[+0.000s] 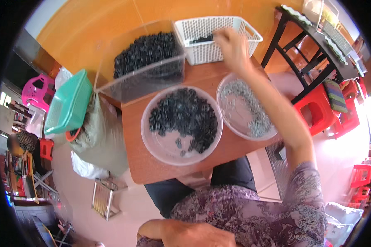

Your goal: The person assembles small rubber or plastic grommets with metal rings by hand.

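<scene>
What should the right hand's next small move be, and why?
Probably draw back toward the round bowl of black parts: the right hand is stretched over the white basket, where a few black pieces lie, while the left hand rests near the lap.

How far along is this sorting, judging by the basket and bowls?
Barely begun: the white basket holds only a few black parts. The right hand reaches over its rim. The left hand rests low by the body. The black-parts bowl and clear bin remain well filled.
</scene>
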`<state>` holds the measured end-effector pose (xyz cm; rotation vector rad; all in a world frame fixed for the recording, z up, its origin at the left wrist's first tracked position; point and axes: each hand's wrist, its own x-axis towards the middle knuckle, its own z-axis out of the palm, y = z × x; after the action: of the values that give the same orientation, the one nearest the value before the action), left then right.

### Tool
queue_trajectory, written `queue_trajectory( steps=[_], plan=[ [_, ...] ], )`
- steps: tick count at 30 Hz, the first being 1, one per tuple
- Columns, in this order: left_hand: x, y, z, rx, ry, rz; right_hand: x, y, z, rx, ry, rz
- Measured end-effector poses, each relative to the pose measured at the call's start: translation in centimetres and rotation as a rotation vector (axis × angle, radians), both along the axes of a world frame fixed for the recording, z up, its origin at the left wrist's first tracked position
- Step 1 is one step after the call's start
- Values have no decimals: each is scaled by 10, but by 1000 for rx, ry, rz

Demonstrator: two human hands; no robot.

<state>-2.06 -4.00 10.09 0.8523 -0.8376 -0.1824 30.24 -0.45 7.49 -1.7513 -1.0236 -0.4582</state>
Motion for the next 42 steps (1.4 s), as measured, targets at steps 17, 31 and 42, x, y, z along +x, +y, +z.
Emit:
queue_trajectory(
  steps=[17,31,42],
  plan=[
    [-4,18,-35,-24,-167,-74,-111,-32,-74,-295,-121,696],
    [-28,58,-69,294,634,1570,-146,-16,-96,-525,-552,836],
    [29,118,-99,1846,-149,1583,-148,-37,-78,-403,-374,773]
  ],
)
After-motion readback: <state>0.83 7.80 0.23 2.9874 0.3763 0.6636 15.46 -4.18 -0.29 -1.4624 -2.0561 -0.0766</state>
